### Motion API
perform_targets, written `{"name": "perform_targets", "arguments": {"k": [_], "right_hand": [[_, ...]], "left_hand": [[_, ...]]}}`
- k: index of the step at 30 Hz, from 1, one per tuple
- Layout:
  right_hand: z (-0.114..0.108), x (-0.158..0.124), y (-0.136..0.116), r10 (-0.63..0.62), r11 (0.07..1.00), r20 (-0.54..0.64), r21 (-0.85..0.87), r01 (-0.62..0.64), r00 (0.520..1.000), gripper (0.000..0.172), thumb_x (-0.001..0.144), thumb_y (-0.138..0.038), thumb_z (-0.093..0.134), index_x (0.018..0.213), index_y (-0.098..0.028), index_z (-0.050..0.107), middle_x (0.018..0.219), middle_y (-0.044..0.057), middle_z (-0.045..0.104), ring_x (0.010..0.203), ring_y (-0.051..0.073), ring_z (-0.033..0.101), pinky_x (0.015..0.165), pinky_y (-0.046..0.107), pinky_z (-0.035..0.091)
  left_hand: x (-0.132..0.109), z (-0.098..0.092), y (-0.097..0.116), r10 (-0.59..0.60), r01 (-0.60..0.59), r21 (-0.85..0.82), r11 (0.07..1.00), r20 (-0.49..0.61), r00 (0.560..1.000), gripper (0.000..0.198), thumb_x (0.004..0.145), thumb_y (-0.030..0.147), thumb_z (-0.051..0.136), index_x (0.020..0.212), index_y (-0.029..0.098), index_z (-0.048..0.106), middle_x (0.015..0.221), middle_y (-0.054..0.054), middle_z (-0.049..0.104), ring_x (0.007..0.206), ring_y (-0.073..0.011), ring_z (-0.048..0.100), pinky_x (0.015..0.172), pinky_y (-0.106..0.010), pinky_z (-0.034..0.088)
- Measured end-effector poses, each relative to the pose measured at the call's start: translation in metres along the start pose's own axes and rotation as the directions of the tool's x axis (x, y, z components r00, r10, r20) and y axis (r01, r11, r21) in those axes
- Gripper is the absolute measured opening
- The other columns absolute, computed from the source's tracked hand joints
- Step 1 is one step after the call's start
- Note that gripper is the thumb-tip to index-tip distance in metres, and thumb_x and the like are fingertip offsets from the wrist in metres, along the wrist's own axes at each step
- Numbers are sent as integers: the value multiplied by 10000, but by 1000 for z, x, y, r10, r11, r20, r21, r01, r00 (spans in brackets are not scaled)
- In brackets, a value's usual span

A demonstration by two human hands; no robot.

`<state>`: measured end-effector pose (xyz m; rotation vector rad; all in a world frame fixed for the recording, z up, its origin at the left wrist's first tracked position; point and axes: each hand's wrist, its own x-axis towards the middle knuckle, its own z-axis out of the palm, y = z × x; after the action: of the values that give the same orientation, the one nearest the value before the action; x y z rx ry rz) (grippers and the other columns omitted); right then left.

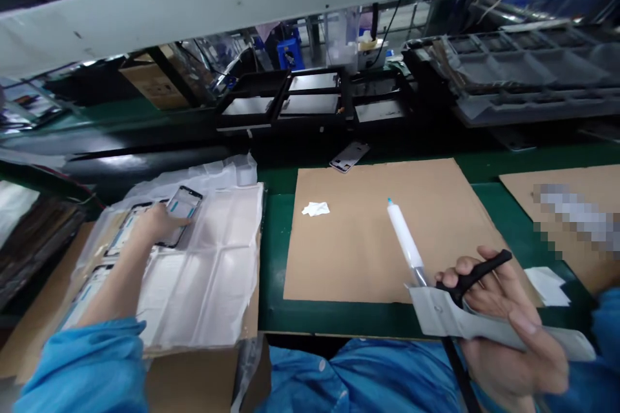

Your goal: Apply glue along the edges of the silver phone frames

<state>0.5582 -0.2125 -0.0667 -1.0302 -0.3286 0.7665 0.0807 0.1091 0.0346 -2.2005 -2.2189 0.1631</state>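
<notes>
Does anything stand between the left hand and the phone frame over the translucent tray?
Nothing visible does: the left hand is right at the phone frame, its thumb overlapping it in view. Whether it grips the frame is unclear.

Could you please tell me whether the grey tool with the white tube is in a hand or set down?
In hand: the right hand holds the grey tool, thumb across it, fingers at the black lever.

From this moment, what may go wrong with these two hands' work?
The grey dispensing gun in the right hand points its small blue tip over the flat brown cardboard sheet; if open, it might drip there. The thin black-rimmed rectangular frame at the left hand might slip and scrape the white compartmented plastic tray.
</notes>
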Motion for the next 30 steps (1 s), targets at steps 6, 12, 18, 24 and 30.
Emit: {"name": "perform_targets", "arguments": {"k": [6,12,18,24,30], "right_hand": [[-5,0,-6,-51,999,-17,-21,51,999,637,742,-561,679,1305,-267,725,1063,114,601,882,240,646,792,487,643],[0,4,-8,-129,990,-91,-63,124,987,574,810,-622,647,1255,-271,739,1015,92,590,831,215,609,769,469,602],[-5,-2,-15,-96,990,-171,-123,75,981,584,737,-668,686,1205,-323,741,941,55,563,792,197,576,744,460,550],[-24,-5,-28,-118,972,-22,-209,111,993,558,724,-536,577,1204,-336,779,866,83,598,735,215,616,720,582,528],[-17,-1,-32,-83,928,247,-335,166,965,526,774,-444,574,1257,-342,755,867,92,626,756,218,660,728,599,564]], "left_hand": [[-47,-22,60,115,-72,204,976,-205,972,499,1102,614,224,1033,255,565,827,-55,691,769,-280,584,710,-315,306],[-84,24,210,816,-779,-258,572,274,508,392,1005,602,721,1213,271,752,1036,-37,819,894,-257,748,715,-302,455],[-86,90,319,962,-943,-196,267,4,272,580,941,505,862,1413,232,663,1427,-131,713,1281,-338,681,1017,-421,539],[-88,120,331,803,-791,-350,501,-151,576,789,1021,782,592,1544,193,569,1450,-155,642,1312,-359,584,1116,-519,477],[-89,135,344,794,-793,-395,463,-212,569,745,984,772,634,1454,194,621,1384,-147,661,1230,-345,584,1065,-514,456]]}}
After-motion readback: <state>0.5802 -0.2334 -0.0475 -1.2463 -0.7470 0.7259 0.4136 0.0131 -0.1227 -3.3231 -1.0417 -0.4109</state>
